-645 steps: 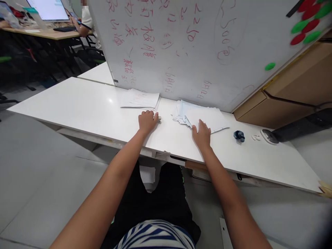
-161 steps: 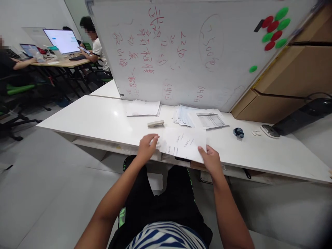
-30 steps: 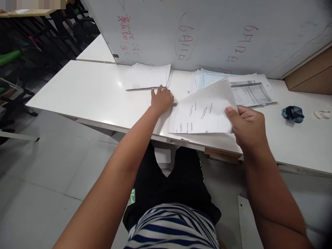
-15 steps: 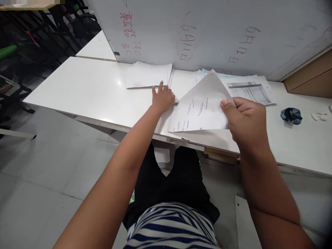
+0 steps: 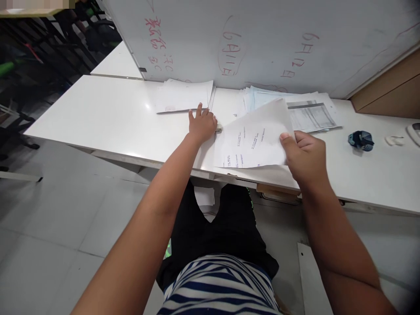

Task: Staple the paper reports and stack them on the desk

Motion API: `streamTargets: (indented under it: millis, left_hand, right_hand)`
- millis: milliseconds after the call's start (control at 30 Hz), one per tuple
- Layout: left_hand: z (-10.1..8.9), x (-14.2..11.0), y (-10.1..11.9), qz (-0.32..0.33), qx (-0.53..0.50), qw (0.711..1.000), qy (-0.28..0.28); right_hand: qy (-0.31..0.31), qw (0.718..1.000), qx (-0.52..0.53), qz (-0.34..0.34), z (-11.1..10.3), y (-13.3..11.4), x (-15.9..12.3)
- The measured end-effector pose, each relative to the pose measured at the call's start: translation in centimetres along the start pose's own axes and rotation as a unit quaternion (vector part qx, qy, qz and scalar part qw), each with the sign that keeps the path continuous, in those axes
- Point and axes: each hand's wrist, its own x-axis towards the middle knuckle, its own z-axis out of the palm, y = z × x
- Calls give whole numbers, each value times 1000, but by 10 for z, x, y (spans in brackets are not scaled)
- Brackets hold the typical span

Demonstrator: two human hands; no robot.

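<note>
Plainly, right hand pinched paper near edge of counter, which stretched leftward; left hand lay over stapler, grip unclear.

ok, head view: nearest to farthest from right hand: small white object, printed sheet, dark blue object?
1. Printed sheet: pinched in the right hand.
2. Dark blue object: to the hand's right.
3. Small white object: farther right, beyond it.

Navy-and-white striped top, stripes kinda wavy, plus black pants with bright green bits down both sides. Left hand and right hand are bare, and the forearms too.
</note>
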Motion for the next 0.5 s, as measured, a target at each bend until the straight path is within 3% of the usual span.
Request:
streamTargets:
  millis: [200, 500]
  left_hand:
    - [-3, -1, -3, -3, -9, 1000, 2]
    - [-10, 1, -14, -27, -116, 993, -11]
  right_hand:
    - [-4, 998, 39, 42, 3, 52, 3]
    - [42, 990, 112, 69, 22, 83, 0]
